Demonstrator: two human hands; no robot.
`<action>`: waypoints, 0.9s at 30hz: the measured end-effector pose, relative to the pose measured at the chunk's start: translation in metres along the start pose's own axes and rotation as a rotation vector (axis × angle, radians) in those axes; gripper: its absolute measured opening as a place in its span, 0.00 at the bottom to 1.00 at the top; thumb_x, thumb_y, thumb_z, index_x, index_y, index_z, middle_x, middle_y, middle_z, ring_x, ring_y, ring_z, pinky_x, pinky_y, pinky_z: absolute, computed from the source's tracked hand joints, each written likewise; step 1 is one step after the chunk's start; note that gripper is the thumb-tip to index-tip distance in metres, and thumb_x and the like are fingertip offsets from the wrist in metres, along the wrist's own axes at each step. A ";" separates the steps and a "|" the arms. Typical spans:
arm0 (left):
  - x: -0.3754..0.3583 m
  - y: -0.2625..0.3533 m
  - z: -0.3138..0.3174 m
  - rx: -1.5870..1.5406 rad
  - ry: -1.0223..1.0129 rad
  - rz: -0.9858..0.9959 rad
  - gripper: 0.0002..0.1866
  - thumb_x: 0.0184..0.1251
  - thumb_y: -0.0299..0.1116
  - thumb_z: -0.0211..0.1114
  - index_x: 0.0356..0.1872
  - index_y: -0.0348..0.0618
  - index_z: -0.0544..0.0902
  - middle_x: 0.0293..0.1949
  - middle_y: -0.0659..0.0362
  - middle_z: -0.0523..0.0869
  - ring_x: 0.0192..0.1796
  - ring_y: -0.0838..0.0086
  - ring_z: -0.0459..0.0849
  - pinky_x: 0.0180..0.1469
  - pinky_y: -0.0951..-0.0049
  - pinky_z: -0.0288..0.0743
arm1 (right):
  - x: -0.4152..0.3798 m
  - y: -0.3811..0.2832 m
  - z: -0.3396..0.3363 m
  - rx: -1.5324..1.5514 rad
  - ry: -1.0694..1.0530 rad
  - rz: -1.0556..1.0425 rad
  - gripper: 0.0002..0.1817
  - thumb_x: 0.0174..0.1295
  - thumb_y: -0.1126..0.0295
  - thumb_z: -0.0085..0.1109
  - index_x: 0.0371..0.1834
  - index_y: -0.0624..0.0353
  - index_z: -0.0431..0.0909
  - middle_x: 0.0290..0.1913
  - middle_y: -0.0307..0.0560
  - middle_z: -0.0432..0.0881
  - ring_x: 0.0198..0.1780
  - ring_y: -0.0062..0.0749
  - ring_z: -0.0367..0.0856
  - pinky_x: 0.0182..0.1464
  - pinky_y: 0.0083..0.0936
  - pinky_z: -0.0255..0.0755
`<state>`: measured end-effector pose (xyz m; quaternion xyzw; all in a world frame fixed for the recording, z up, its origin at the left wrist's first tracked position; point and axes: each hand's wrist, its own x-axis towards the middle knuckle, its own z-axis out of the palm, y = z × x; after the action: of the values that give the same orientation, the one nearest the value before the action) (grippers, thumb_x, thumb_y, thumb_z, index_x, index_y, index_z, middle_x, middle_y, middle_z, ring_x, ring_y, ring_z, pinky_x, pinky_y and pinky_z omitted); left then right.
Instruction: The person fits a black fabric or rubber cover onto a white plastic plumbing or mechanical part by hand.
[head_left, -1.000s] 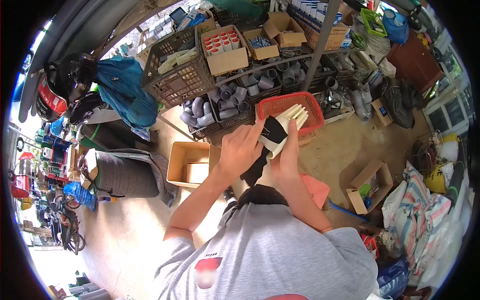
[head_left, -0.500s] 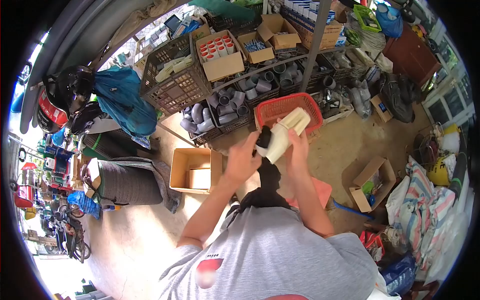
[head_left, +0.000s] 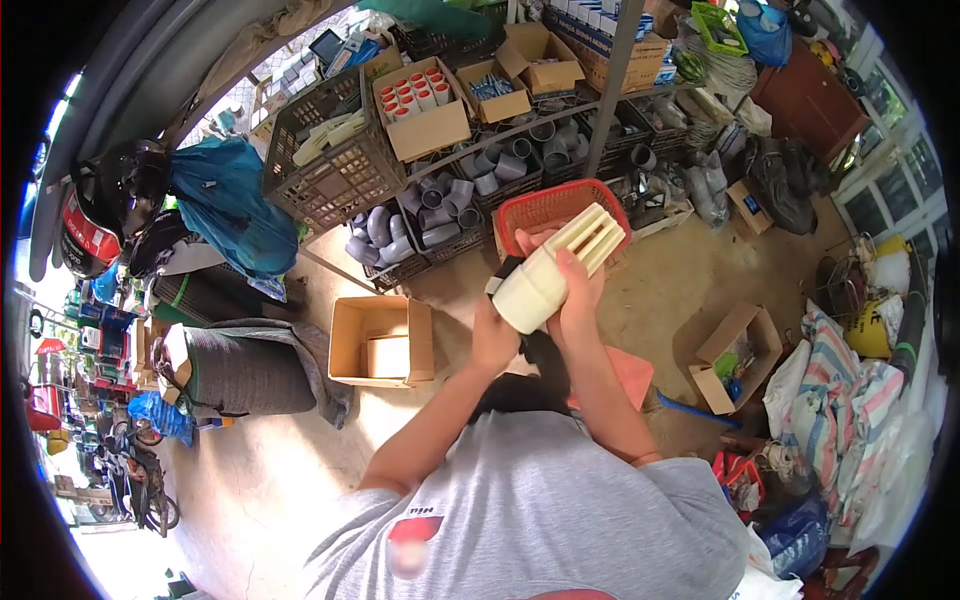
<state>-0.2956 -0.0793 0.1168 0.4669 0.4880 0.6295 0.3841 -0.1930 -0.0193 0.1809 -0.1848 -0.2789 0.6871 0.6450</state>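
Observation:
A cream plastic part (head_left: 535, 288) with a rounded body and several long prongs is held in front of the chest, its prongs pointing up and right. My right hand (head_left: 577, 290) is wrapped round its right side, with the thumb on the base of the prongs. At the part's lower left, my left hand (head_left: 494, 325) is closed on a black object (head_left: 506, 272) that is pressed against the part and mostly hidden. Beyond the prongs stands a red basket (head_left: 612, 200) on the floor.
An open cardboard box (head_left: 422, 345) sits left of my hands; another box (head_left: 765, 345) lies at the right. Crates of grey pipe fittings (head_left: 435, 210) line the back. A rolled dark mat (head_left: 250, 368) lies left, striped sacks (head_left: 840, 400) right.
The cream part has turned so its several prongs show clearly. My left hand has moved down beside its lower end, and the view has shifted slightly.

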 end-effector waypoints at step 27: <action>-0.006 0.031 -0.005 0.092 -0.226 -0.166 0.15 0.71 0.26 0.65 0.57 0.39 0.81 0.36 0.55 0.86 0.38 0.70 0.88 0.36 0.71 0.80 | 0.003 -0.017 -0.017 0.101 -0.070 -0.029 0.16 0.67 0.72 0.63 0.53 0.67 0.71 0.40 0.54 0.83 0.38 0.41 0.89 0.41 0.40 0.89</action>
<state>-0.3000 -0.0934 0.1455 0.5102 0.5067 0.5159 0.4656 -0.1696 -0.0139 0.1792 -0.1238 -0.2688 0.6971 0.6530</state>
